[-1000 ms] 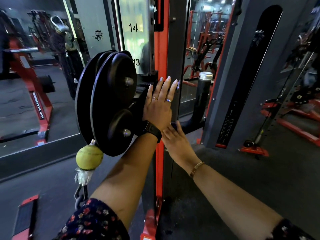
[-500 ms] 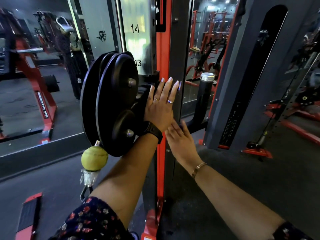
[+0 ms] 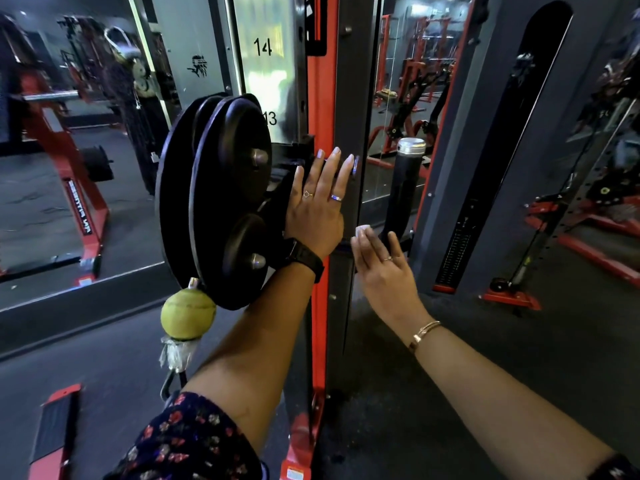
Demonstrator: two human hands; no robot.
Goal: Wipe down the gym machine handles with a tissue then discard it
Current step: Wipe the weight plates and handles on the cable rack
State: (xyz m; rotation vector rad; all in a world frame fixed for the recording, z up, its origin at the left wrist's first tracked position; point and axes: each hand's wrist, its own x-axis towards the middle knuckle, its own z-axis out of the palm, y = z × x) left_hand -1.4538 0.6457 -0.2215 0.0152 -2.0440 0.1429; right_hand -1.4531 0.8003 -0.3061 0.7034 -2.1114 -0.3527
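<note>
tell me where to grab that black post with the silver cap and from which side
Grip the post on its straight black shaft, between the silver cap and the bend at its foot: it stands nearly upright and round, so fingers can wrap it. Come from the near right side with the right hand, open beside its base; the frame upright crowds its left.
</note>
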